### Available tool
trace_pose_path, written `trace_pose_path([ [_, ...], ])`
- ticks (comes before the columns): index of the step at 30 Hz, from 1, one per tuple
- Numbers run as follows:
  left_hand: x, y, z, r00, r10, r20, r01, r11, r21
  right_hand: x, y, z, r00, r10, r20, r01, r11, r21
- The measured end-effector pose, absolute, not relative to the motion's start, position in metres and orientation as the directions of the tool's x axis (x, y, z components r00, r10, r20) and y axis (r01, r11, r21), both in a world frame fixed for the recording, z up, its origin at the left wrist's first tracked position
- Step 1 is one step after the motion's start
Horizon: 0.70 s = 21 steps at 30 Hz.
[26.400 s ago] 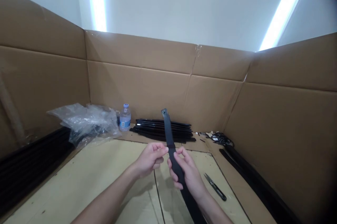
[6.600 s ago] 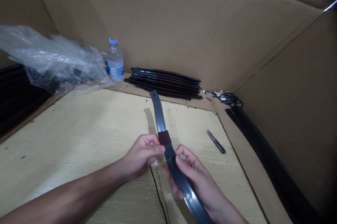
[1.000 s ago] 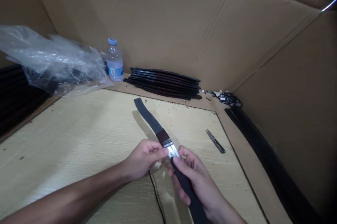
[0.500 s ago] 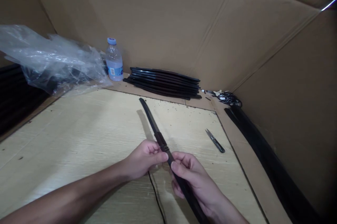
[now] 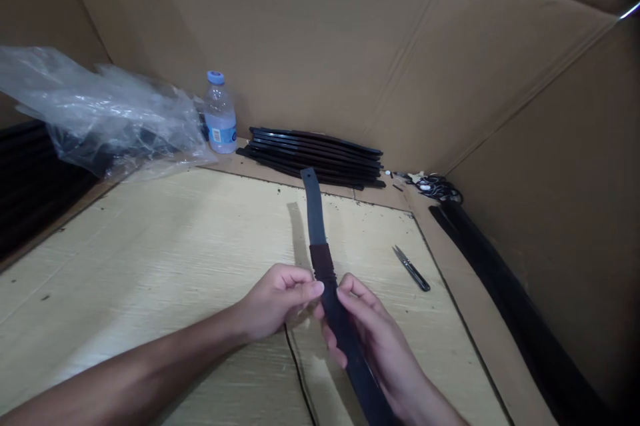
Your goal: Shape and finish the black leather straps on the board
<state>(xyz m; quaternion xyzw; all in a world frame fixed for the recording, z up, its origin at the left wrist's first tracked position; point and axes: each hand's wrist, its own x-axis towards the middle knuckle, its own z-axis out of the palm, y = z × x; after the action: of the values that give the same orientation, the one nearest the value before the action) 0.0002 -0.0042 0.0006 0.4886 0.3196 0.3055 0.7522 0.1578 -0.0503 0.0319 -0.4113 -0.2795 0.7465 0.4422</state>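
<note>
A long flat black strip (image 5: pixel 315 213) runs up from the bottom edge, its far end bearing a small hole. Around its middle sits a dark brown wrapped band (image 5: pixel 321 259), with several turns of cord just below it. My right hand (image 5: pixel 370 326) is closed around the strip beneath those turns, thumb on the near edge and fingers behind. Pinched at the strip's left edge, my left hand (image 5: pixel 280 299) has thumb and forefinger together. A thin black cord (image 5: pixel 299 369) trails down from it; the pinch itself hides part of the cord.
Thread snips (image 5: pixel 411 269) lie to the right on the wooden board (image 5: pixel 150 266). Stacked black strips (image 5: pixel 315 153), a water bottle (image 5: pixel 220 116) and clear plastic bags (image 5: pixel 125 113) line the back. Tangled cord (image 5: pixel 435 187) and long black strips (image 5: pixel 490 279) are along the right cardboard wall.
The strip has been rolled in my right hand from edge-on to its flat face, and its far end has swung right. My left hand keeps its pinch beside the strip.
</note>
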Motion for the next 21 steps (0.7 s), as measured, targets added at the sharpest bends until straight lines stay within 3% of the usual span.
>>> trace_pose_path([
  [5,0.0025,-0.004,-0.0018,0.599,0.786,-0.15,-0.183,0.317,0.931,0.1589,-0.049,0.0322,-0.261,0.89,-0.375,-0.493,-0.457,-0.74],
  [11,0.0065,-0.0054,-0.0007,0.718,0.696,-0.006,-0.315,0.333,0.889,0.159,-0.0517,0.0308,-0.248,0.865,-0.437,-0.41,-0.502,-0.761],
  [21,0.0051,-0.0067,0.0026,0.72,0.691,-0.061,-0.22,0.311,0.925,0.157,-0.051,0.0297,-0.199,0.876,-0.439,-0.324,-0.482,-0.814],
])
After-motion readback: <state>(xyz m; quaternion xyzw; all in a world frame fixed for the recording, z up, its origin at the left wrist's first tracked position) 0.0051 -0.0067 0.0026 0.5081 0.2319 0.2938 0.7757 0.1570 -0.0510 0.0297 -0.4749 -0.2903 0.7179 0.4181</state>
